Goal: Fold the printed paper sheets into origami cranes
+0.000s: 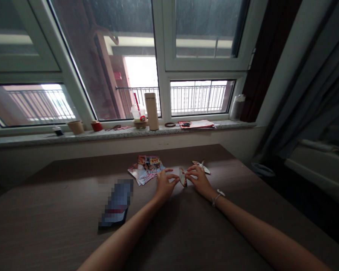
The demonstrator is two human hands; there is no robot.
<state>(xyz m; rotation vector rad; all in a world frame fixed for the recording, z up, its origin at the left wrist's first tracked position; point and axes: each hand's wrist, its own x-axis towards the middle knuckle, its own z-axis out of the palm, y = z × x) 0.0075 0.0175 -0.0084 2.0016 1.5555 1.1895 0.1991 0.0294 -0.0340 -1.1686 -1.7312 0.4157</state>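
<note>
We have a folded paper pc. up btwn both hands, over the right-of-middle part of the table. Left hand: thumb & forefinger look pinched together on the pc.'s left edge. Right hand: fingertips closed on its right edge, w/ a bracelet at the wrist. How hard we press, we can't tell.

Progress, as we judge it: one fold-up prob. done — a second folded pc. lies just beyond the right hand, points sticking out, nobody holding it. The one in our grip already has creases & a pointed outline, so it's prob. well past the first folds, but we can't say if it's finished; the fingers cover part of it & the detail is too small.

What's left: the printed sheets, fanned in a loose pile on the far side, left of the left hand, look flat & unfolded — perhaps stock for more, no. of sheets unclear. The phone lies nearer us, left of the left forearm, screen blurred, apparently not part of the folding.
</note>
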